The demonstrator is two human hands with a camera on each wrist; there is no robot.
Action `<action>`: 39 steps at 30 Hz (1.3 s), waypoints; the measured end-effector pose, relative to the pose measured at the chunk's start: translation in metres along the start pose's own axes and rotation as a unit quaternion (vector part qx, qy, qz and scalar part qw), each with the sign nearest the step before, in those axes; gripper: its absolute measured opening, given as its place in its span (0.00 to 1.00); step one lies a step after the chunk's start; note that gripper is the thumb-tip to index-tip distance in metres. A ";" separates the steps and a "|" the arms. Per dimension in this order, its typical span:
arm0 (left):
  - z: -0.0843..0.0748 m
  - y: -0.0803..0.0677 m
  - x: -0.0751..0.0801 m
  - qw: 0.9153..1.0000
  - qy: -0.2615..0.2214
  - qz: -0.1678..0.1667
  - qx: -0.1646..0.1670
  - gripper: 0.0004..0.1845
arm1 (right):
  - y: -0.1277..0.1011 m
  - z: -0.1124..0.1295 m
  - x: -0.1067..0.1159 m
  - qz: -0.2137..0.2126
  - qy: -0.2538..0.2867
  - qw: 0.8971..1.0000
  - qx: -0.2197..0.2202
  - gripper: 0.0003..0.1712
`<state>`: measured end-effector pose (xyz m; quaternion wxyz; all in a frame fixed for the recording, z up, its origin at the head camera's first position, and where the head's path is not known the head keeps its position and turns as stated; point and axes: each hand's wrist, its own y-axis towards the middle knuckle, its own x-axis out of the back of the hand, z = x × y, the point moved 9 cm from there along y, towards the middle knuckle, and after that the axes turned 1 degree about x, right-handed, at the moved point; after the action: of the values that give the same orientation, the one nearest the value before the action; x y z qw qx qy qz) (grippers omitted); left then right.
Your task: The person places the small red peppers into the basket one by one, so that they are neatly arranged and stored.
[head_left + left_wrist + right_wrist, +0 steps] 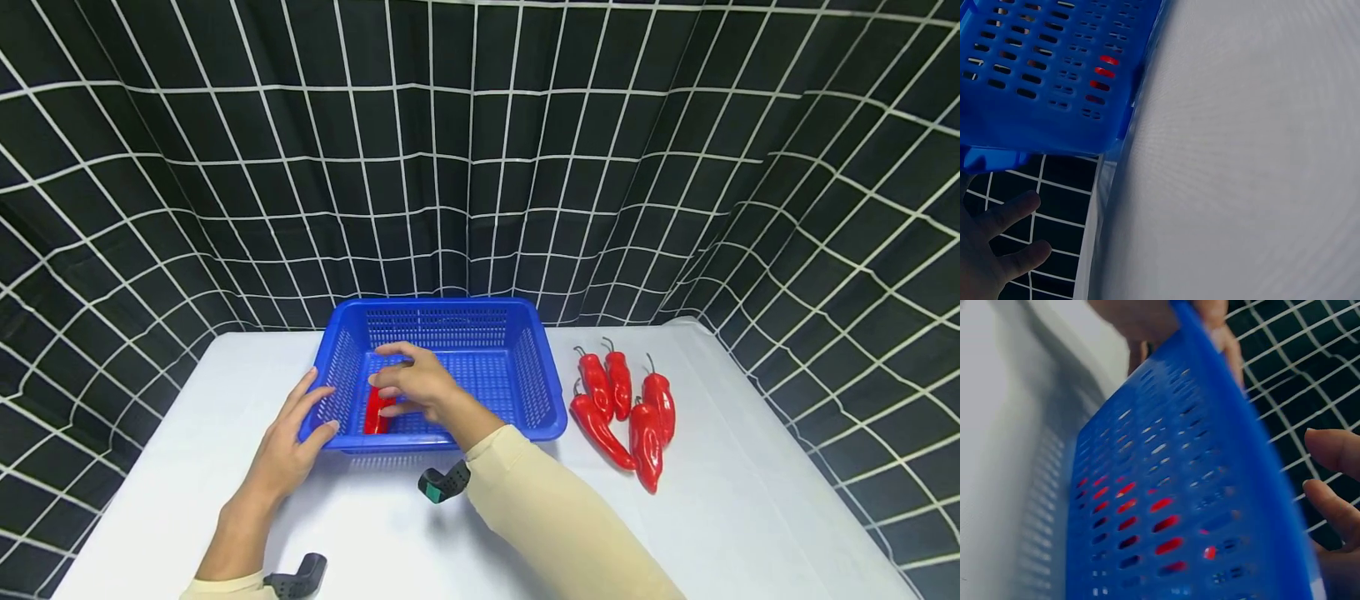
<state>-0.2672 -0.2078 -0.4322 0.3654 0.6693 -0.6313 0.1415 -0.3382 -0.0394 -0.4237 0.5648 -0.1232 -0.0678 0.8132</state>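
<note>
A blue perforated basket (540,392) stands in the middle of the white table (225,392). One red pepper (372,417) lies inside it, near the front left corner, and shows as red through the wall holes (1163,522). My right hand (396,385) hovers inside the basket just over that pepper, fingers (1335,450) loosely spread, with no clear grip on it. My left hand (322,408) rests against the basket's front left corner from outside. Its thumb lies on the rim and its fingers (1007,212) run straight along the wall.
Several more red peppers (622,408) with stems lie together on the table right of the basket. A black curtain with a white grid (480,167) hangs behind and at both sides. The table's left edge (1094,237) runs close to the basket.
</note>
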 end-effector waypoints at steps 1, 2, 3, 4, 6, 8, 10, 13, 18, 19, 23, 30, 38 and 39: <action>0.000 0.000 0.000 1.000 -0.001 -0.001 0.000 0.26 | -0.003 0.003 0.001 0.005 0.007 1.000 0.003 0.27; 0.000 0.000 0.001 1.000 -0.002 -0.002 0.000 0.26 | -0.005 0.005 0.002 0.009 0.012 1.000 0.006 0.27; 0.000 0.000 0.001 1.000 -0.003 -0.004 -0.001 0.26 | -0.008 0.008 0.003 0.013 0.016 1.000 0.010 0.27; 0.000 0.000 0.001 1.000 -0.004 -0.005 -0.001 0.26 | -0.011 0.011 0.004 0.018 0.022 0.999 0.015 0.27; 0.000 0.000 0.001 1.000 -0.006 -0.004 0.000 0.26 | -0.016 0.018 0.006 0.028 0.031 0.999 0.027 0.28; 0.000 0.000 0.001 1.000 -0.003 -0.003 0.002 0.26 | -0.022 0.023 0.009 0.038 0.036 0.998 0.037 0.28; 0.000 0.001 0.000 1.000 -0.002 -0.002 0.004 0.26 | -0.028 0.029 0.011 0.045 0.039 0.997 0.048 0.28; 0.001 0.000 -0.002 1.000 0.001 0.001 0.006 0.26 | -0.036 0.036 0.015 0.053 0.042 0.996 0.059 0.29; 0.001 0.001 -0.003 1.000 0.000 0.000 0.005 0.26 | -0.052 0.049 0.020 0.065 0.047 0.994 0.077 0.30; 0.001 0.001 -0.003 1.000 0.000 0.001 0.005 0.26 | -0.055 0.051 0.021 0.068 0.047 0.993 0.081 0.30; 0.001 0.000 -0.001 1.000 -0.001 -0.003 0.007 0.26 | -0.063 0.056 0.022 0.078 0.044 0.992 0.091 0.30; 0.002 0.000 0.001 1.000 -0.005 -0.004 0.005 0.26 | -0.075 0.057 0.026 0.080 0.033 0.991 0.098 0.32; 0.002 0.000 0.000 1.000 -0.006 -0.005 0.004 0.26 | -0.089 0.056 0.038 0.076 0.020 0.990 0.114 0.34; 0.002 -0.001 -0.001 1.000 -0.007 -0.005 0.003 0.26 | -0.091 0.056 0.039 0.074 0.019 0.990 0.116 0.34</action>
<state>-0.2674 -0.2090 -0.4344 0.3594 0.6746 -0.6302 0.1368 -0.2850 0.0312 -0.3520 0.5151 -0.0767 0.0467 0.8524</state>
